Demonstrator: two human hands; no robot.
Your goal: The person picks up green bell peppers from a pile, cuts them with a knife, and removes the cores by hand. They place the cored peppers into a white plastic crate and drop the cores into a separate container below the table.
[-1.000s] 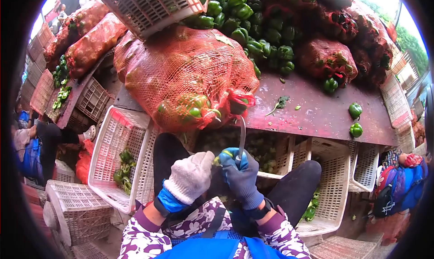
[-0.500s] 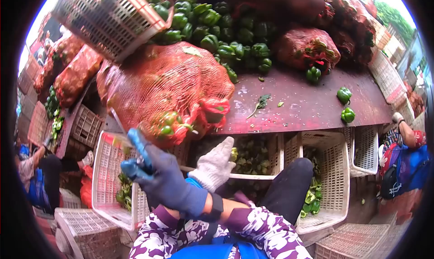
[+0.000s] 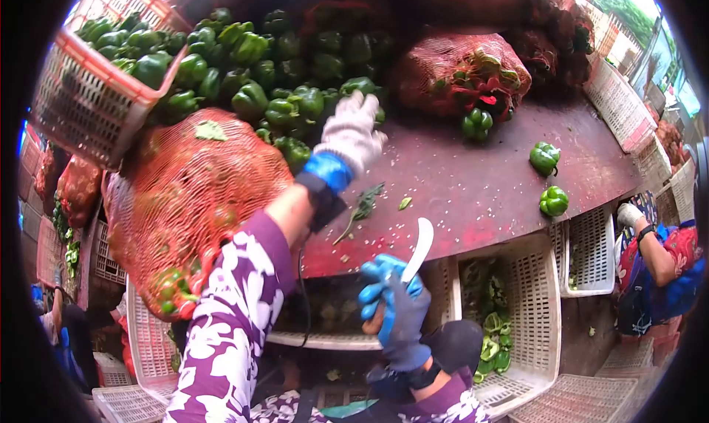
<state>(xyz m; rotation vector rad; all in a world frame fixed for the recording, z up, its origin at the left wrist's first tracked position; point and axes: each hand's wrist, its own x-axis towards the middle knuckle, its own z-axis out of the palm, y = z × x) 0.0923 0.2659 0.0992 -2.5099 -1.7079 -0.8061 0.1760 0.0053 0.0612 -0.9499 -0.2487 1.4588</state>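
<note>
My left hand (image 3: 348, 133), in a white knit glove with a blue cuff, reaches forward over the table with its fingers stretched out. Its fingertips overlap a green bell pepper (image 3: 358, 87) at the near edge of a large heap of green bell peppers (image 3: 281, 61). In a blue coated glove, my right hand (image 3: 399, 308) is closed around a knife (image 3: 420, 247) with a short curved blade pointing up, low above the crates at the table's front edge. A wilted leaf (image 3: 363, 207) lies on the table between the hands.
Left of my arm bulges a red mesh sack (image 3: 199, 194), beside a tilted crate (image 3: 92, 101) of peppers. Another mesh sack (image 3: 461, 72) stands behind. Two loose peppers (image 3: 545, 158) sit at right. A crate (image 3: 543, 312) holds cut pepper pieces. A person's gloved hand (image 3: 630, 215) shows far right.
My left hand has gone from low over the crates up to the pepper heap. My right hand, with the knife, has swung from beside the mesh sack to the right. The view has shifted.
</note>
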